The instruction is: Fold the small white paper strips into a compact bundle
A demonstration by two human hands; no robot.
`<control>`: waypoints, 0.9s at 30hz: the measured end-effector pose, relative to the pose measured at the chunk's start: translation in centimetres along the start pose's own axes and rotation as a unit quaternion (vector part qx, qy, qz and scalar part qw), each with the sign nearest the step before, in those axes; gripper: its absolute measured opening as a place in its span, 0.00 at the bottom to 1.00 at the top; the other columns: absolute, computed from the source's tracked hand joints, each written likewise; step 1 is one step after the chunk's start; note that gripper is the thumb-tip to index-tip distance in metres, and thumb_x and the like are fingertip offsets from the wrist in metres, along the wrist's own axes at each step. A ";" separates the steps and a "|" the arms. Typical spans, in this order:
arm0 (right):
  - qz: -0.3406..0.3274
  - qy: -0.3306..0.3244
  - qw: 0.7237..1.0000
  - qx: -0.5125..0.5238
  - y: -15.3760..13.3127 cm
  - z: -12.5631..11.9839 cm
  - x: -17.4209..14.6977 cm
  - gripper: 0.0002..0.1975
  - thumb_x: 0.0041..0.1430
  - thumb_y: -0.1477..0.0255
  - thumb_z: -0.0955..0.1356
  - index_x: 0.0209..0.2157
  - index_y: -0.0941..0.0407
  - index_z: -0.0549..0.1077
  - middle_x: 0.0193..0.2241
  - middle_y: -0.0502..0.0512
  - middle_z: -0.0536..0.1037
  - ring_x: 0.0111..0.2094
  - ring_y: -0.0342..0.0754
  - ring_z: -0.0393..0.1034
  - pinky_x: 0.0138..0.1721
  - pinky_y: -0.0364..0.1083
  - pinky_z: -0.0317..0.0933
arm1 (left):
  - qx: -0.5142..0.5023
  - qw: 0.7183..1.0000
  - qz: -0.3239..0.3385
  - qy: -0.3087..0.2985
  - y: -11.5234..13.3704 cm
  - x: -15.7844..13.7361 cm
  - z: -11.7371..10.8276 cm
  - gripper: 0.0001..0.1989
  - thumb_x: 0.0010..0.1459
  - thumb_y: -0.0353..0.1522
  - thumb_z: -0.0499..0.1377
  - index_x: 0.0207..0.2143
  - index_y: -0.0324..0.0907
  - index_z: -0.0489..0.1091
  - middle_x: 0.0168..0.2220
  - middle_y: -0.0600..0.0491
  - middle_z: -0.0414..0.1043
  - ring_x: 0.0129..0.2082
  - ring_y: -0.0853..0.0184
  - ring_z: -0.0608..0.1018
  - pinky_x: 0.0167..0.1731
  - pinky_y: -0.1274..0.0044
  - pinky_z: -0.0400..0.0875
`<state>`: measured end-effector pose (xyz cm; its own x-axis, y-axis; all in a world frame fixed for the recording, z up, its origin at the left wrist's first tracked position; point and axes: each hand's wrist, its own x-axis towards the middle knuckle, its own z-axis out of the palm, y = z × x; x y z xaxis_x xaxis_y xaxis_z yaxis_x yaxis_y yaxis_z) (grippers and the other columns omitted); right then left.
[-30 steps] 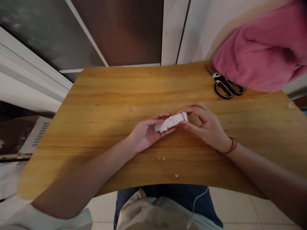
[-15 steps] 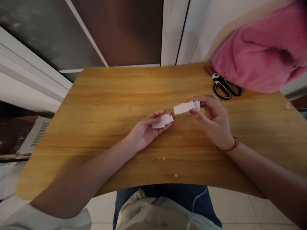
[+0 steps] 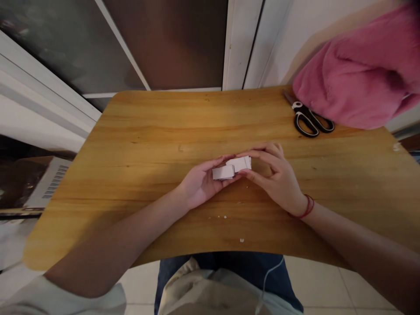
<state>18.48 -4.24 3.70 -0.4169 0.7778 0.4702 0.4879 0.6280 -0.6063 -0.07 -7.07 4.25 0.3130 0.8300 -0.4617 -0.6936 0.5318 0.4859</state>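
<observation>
Over the middle of the wooden table point(image 3: 157, 131), my left hand point(image 3: 198, 183) is turned palm up, its fingers curled round a small stack of white paper slips point(image 3: 223, 172). My right hand point(image 3: 275, 177), with a thin red band at the wrist, pinches a second bunch of paper slips point(image 3: 241, 163) between thumb and fingers. The two bunches meet and overlap between my hands. Faint dark lines show on the right-hand bunch. My left fingertips are partly hidden beneath and behind the paper.
Black-handled scissors point(image 3: 306, 119) lie at the back right beside a pink plush cloth point(image 3: 354, 83). Tiny white paper scraps point(image 3: 225, 217) are scattered near the front edge. A cardboard box point(image 3: 49, 181) stands left of the table. Glass-panelled doors point(image 3: 183, 43) border the back.
My right hand has moved left and slightly down, bringing its slips against those in my left hand. The left hand has stayed nearly in place.
</observation>
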 end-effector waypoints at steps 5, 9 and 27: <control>0.020 0.062 0.998 -0.003 0.5 -0.9 0.3 0.11 0.59 0.62 0.69 0.43 0.49 0.76 0.40 0.54 0.74 0.45 0.54 0.68 0.51 0.58 0.59 | -0.008 1.000 0.008 -0.006 0.0 0.0 -0.2 0.11 0.55 0.18 0.55 0.38 0.33 0.73 0.41 0.45 0.78 0.43 0.63 0.80 0.51 0.73 0.72; 0.020 0.082 0.996 -0.009 0.3 -0.8 0.2 0.11 0.59 0.63 0.69 0.43 0.49 0.76 0.39 0.54 0.74 0.44 0.54 0.68 0.51 0.58 0.58 | 0.009 1.000 0.016 -0.009 -0.2 0.2 -0.4 0.13 0.56 0.18 0.54 0.42 0.34 0.72 0.42 0.45 0.77 0.43 0.64 0.80 0.49 0.74 0.73; -0.014 -0.064 0.998 -0.013 0.2 0.7 -0.3 0.13 0.55 0.65 0.72 0.42 0.53 0.76 0.45 0.58 0.73 0.50 0.55 0.63 0.55 0.58 0.55 | 0.044 0.998 -0.012 -0.043 -0.1 -0.1 -0.3 0.13 0.54 0.18 0.56 0.41 0.37 0.71 0.39 0.49 0.77 0.39 0.69 0.80 0.40 0.80 0.74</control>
<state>18.17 -4.40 3.01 -0.5248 0.7513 0.4003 0.4929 0.6515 -0.5767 -0.23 -7.30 4.04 0.3868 0.8259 -0.4102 -0.6265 0.5617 0.5403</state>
